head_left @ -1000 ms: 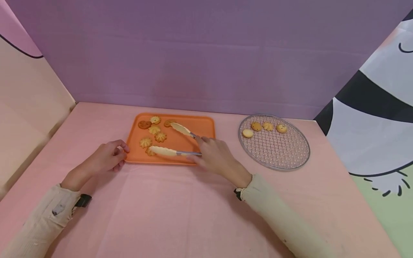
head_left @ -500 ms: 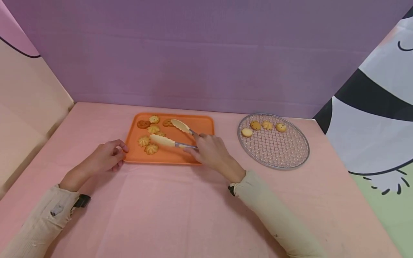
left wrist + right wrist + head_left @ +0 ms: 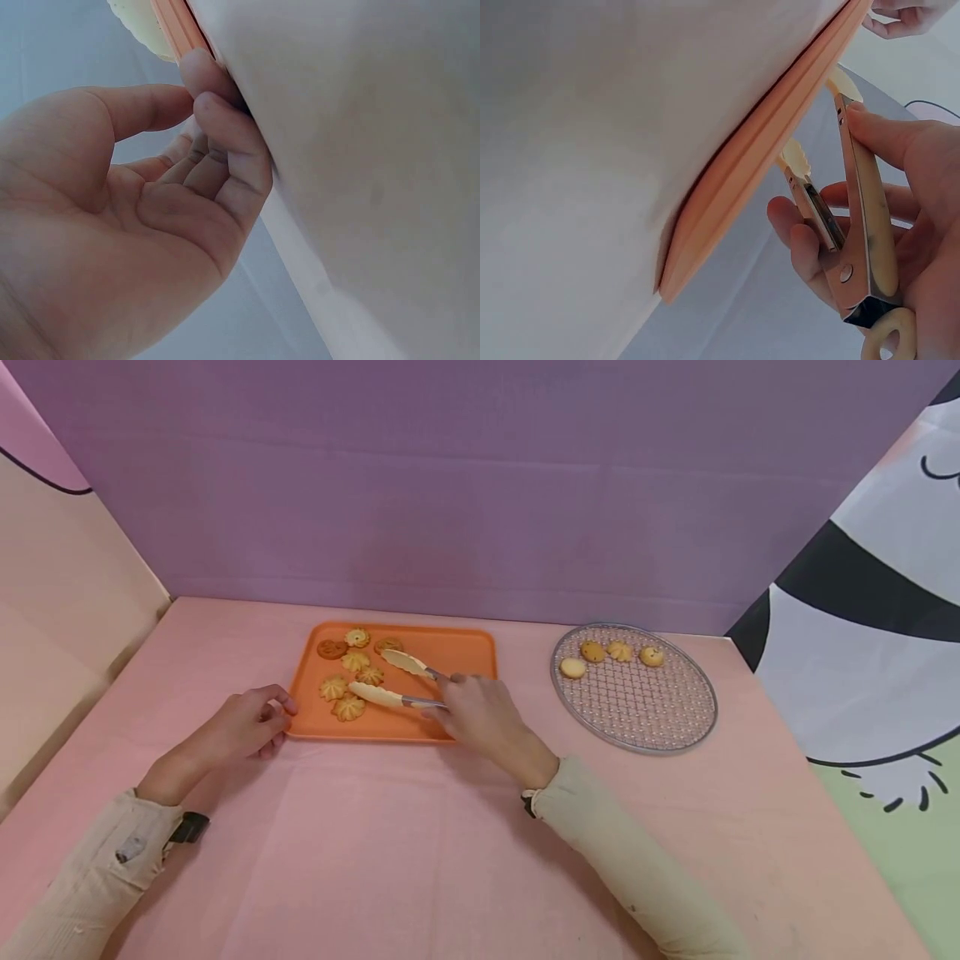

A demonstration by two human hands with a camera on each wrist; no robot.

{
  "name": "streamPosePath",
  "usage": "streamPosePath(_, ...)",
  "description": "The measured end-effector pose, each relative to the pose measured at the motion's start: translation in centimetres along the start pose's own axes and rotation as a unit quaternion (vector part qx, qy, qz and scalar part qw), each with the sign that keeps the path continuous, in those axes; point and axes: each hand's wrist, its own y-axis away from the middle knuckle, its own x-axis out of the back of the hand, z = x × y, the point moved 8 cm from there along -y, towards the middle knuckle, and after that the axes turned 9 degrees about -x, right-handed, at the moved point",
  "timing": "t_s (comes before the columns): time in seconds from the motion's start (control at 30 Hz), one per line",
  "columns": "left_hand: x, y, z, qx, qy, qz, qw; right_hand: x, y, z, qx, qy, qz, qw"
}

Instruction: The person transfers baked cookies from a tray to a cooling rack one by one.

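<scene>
My left hand pinches the front left corner of an orange tray; in the left wrist view its thumb and fingertips meet at the tray's rim. My right hand holds tongs with pale scalloped tips and metal arms. The tongs' tips stand spread apart low over the tray, one on either side of a flower-shaped cookie. The upper tip overlaps the lower edge of a round brown cookie. Several other cookies, such as a ridged one and a darker one, lie on the tray's left half.
Right of the tray lies a round wire rack with several cookies along its far left part, including a pale oval one. A pink cloth covers the table. A purple backdrop stands behind it.
My right hand and the tongs have shifted left. The lower tip has moved off the front cookie to the flower-shaped one, and the tips are closer together. My left hand stays at the tray corner.
</scene>
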Motion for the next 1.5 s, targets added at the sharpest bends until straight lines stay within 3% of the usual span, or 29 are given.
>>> streamPosePath(0.3, 0.1, 0.1, -0.1, -0.009, 0.002, 0.001, 1.0000, 0.3, 0.3, -1.4, 0.033, 0.032, 0.026, 0.9986)
streamPosePath(0.53, 0.0, 0.0, 0.0, -0.010, 0.002, 0.001, 0.9999, 0.3, 0.5, -1.7, 0.043, 0.030, 0.021, 0.9984)
streamPosePath(1.0, 0.0, 0.0, 0.1, -0.009, -0.003, 0.007, 0.9999, 1.1, 1.1, -0.6, 0.058, -0.002, 0.056, 0.9967)
streamPosePath(1.5, 0.0, -0.1, 0.0, -0.001, 0.003, 0.002, 1.0000, 2.5, 3.1, 0.9, 0.060, -0.032, 0.078, 0.9946)
